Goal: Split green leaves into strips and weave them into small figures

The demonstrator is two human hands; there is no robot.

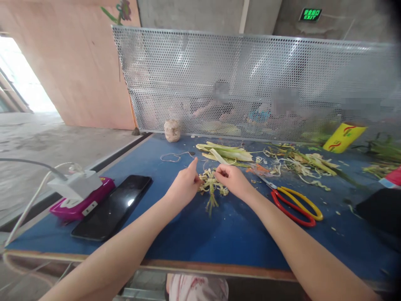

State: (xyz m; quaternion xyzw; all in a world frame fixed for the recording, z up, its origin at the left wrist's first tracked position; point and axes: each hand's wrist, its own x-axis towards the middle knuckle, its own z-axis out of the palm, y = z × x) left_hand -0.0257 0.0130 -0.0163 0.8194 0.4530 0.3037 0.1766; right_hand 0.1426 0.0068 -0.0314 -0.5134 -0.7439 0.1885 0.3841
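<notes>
A small piece of knotted or woven pale green plant strips lies between my hands, its loose ends spreading toward me. My left hand is at its left side, thumb and curled fingers closed on its edge, while one finger points upward. On the other side my right hand pinches the piece's upper right edge with bent fingers. The exact strand in each grip is hidden. Just beyond the hands lie long flat pale green leaf strips. Scissors with one red and one yellow handle rest to the right of my right hand.
A black phone and a magenta power strip with white plugs are on the left. A roll of thread stands by the perforated metal screen. Plant scraps and a yellow packet lie right. People sit behind the screen.
</notes>
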